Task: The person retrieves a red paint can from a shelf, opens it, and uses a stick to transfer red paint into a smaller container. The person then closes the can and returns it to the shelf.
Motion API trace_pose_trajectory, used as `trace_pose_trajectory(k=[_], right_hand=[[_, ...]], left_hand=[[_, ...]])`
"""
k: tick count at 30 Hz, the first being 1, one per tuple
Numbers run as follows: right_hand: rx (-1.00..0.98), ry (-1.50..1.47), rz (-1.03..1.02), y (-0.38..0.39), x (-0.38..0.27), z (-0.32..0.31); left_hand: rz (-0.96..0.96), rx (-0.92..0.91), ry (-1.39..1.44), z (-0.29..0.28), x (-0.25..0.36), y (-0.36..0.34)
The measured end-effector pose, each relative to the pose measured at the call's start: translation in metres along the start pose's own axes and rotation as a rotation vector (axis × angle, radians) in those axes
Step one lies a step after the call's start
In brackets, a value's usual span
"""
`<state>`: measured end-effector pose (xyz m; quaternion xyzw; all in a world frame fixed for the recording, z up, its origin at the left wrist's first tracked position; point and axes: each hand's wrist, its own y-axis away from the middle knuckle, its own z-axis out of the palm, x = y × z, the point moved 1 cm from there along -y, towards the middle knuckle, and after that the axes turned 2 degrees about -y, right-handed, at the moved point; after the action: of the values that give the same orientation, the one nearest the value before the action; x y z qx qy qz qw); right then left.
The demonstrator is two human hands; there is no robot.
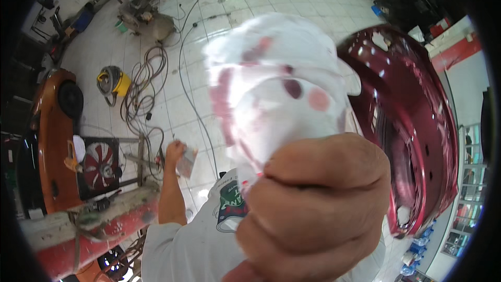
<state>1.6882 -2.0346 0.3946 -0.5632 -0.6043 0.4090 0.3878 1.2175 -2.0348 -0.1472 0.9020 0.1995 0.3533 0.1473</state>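
A stained cloth (282, 89) is pinched between the fingers (323, 163) of the right hand (318, 203), a flat piece (187, 164) in the left hand (175, 151) (some wiping is seemingly done, remainder unclear).

1. Right hand (318, 198) and cloth (282, 81) block the middle.
2. Car panel (424, 99) bars the right.
3. Fan (100, 164) and beam (107, 230) stand left of the left hand (176, 151).
4. Floor (180, 117) between the hands is open, crossed by a hose (188, 99).
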Motion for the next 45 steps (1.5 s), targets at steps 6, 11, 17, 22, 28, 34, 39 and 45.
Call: trace_pose_trajectory(k=[6, 11, 17, 22, 28, 34, 39, 45], right_hand=[[0.028, -0.014, 0.117, 0.014, 0.236, -0.013], [-0.084, -0.059, 0.493, 0.09, 0.482, 0.023], [-0.113, -0.091, 1.375, 0.239, 0.737, 0.026], [-0.07, 0.106, 1.502, 0.375, 0.857, -0.014], [-0.121, 0.556, 1.656, 0.563, 0.912, -0.104], [0.383, 0.529, 2.061, 0.624, 1.085, -0.186], [0.322, 0.385, 1.939, 0.554, 1.345, -0.232], [0.061, 0.271, 2.025, 0.56, 1.599, -0.268]], left_hand=[[-0.075, -0.51, -0.538, 0.05, -0.022, 0.04], [-0.204, -0.593, -0.419, 0.057, 0.014, -0.035], [-0.072, -0.597, -0.505, 0.001, 0.134, -0.32], [0.407, -0.466, -0.707, -0.073, 0.315, -0.648], [0.185, -0.135, -0.494, -0.156, 0.687, -0.916], [0.198, -0.299, -0.634, -0.1, 0.78, -1.058], [0.089, -0.614, -0.64, -0.02, 0.66, -1.107], [-0.042, -0.647, -0.495, 0.003, 0.702, -1.152]])
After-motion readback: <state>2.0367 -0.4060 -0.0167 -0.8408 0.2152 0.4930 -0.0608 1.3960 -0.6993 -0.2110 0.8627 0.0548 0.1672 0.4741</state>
